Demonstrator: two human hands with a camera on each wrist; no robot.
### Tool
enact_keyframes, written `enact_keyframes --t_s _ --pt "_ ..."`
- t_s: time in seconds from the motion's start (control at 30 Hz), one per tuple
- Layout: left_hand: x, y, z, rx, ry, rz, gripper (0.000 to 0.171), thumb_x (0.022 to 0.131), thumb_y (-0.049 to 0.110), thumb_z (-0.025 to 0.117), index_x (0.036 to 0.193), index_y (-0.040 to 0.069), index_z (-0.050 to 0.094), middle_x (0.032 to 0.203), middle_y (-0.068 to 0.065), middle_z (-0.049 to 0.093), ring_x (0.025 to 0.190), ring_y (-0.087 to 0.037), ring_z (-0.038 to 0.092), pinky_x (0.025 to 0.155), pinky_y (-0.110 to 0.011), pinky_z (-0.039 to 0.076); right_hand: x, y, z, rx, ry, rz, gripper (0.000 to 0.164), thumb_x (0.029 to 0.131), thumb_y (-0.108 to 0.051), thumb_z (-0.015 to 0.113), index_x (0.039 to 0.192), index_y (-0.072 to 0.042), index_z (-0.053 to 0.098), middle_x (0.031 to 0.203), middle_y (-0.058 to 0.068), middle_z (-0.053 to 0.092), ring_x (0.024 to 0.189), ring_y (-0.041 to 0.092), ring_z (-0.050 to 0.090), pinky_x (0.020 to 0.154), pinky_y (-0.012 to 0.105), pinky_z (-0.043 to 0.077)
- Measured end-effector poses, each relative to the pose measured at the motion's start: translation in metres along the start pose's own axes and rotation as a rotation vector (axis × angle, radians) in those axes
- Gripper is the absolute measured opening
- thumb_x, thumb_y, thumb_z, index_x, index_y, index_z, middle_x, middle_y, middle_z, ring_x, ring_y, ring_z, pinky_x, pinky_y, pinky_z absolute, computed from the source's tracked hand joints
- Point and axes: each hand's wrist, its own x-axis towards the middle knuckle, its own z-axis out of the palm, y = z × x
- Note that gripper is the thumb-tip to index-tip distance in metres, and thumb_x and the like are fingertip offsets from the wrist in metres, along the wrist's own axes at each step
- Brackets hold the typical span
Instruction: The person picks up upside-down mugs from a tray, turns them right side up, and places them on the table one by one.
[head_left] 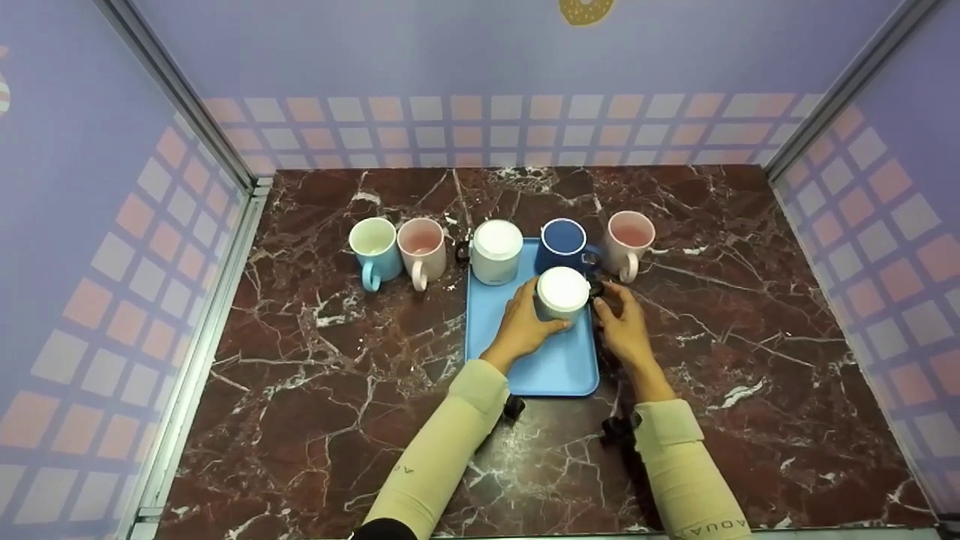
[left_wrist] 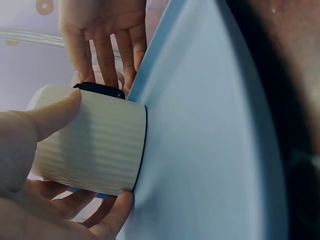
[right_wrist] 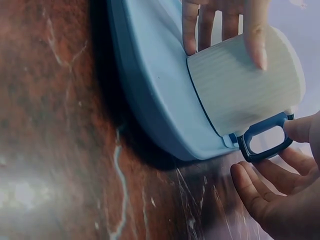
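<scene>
On the marbled bench [head_left: 300, 420], we have a white mug [head_left: 495, 262] and navy mug [head_left: 561, 246] already on the tray [head_left: 555, 371]; three mugs [head_left: 385, 266] stand outside. Our left hand [head_left: 521, 326] grips the ribbed mug [left_wrist: 95, 140] at the tray's surface; our right hand [head_left: 624, 326] touches its handle [right_wrist: 249, 154], pinch indeterminate.

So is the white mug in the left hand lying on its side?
No, the mug is vertical: one round end faces up, the other faces the blue tray, and its handle sticks out sideways.
</scene>
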Motion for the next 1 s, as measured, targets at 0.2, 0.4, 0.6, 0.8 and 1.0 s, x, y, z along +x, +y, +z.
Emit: enact_keyframes --t_s 0.2,0.4,0.6,0.8,1.0 --pt "0.002 0.000 -0.001 0.071 0.014 0.036 0.096 0.071 0.037 0.086 0.148 0.016 0.033 0.146 -0.007 0.045 0.132 -0.028 0.043 0.111 -0.041 0.035 0.000 0.004 0.004 -0.034 0.051 -0.054 0.036 0.098 -0.010 0.054 0.133 -0.002 0.050 0.128 0.018 0.058 0.107 0.020 0.056 0.082 0.027 0.050" --pt "0.002 -0.002 -0.007 0.064 0.019 0.050 0.096 0.069 0.037 0.087 0.147 0.017 0.037 0.144 -0.007 0.049 0.131 -0.028 0.045 0.112 -0.041 0.034 -0.003 -0.002 0.003 -0.055 0.056 -0.065 0.034 0.097 -0.010 0.056 0.129 0.000 0.054 0.123 0.020 0.059 0.108 0.022 0.054 0.091 0.025 0.042" --pt "-0.002 -0.002 -0.016 0.046 0.012 0.067 0.097 0.067 0.036 0.088 0.148 0.017 0.037 0.145 -0.005 0.048 0.134 -0.028 0.043 0.114 -0.042 0.032 -0.020 -0.033 0.004 -0.031 0.014 -0.057 0.034 0.098 -0.006 0.052 0.130 0.006 0.051 0.125 0.028 0.055 0.108 0.027 0.053 0.086 0.020 0.044" --pt "-0.009 -0.003 -0.028 0.015 0.017 0.089 0.097 0.066 0.037 0.089 0.147 0.018 0.038 0.143 -0.005 0.050 0.134 -0.025 0.044 0.114 -0.042 0.031 -0.029 -0.047 0.008 -0.035 0.012 -0.108 0.032 0.098 -0.006 0.051 0.127 0.007 0.053 0.123 0.029 0.057 0.107 0.026 0.056 0.084 0.018 0.046" --pt "-0.020 -0.003 -0.042 0.016 0.020 0.126 0.098 0.066 0.041 0.088 0.148 0.020 0.037 0.142 -0.003 0.051 0.133 -0.024 0.044 0.113 -0.043 0.033 -0.034 -0.054 0.011 -0.025 0.012 -0.156 0.029 0.097 -0.007 0.055 0.122 0.007 0.058 0.115 0.026 0.063 0.101 0.033 0.062 0.076 0.017 0.050"
